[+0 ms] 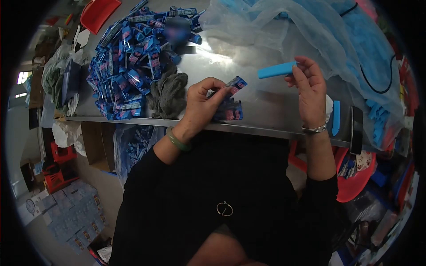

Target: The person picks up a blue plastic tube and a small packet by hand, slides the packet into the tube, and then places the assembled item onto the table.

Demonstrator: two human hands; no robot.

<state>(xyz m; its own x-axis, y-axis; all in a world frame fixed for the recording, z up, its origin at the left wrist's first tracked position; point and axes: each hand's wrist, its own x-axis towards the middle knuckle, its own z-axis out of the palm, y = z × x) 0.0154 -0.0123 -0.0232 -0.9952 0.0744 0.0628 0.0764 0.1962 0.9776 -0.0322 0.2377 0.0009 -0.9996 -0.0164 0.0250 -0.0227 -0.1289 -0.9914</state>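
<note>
Blue plastic bar [277, 70], short and flat, is pinched in the right hand [310, 86] above the worktop's [270, 104] bare middle. The left hand [200, 104] grips a small printed blue-and-red packet [234, 85] near the front edge, over more packets [230, 111]. A grey cloth [168, 93] and a heap of packets [133, 57] crowd the left end; clear bags [284, 31] fill the far right.

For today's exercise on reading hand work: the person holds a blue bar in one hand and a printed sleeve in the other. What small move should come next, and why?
Probably bring the blue bar across to the printed sleeve and slide it in. The right hand holds the bar raised and apart from the sleeve in the left hand, and a pile of filled packets lies on the table.
</note>
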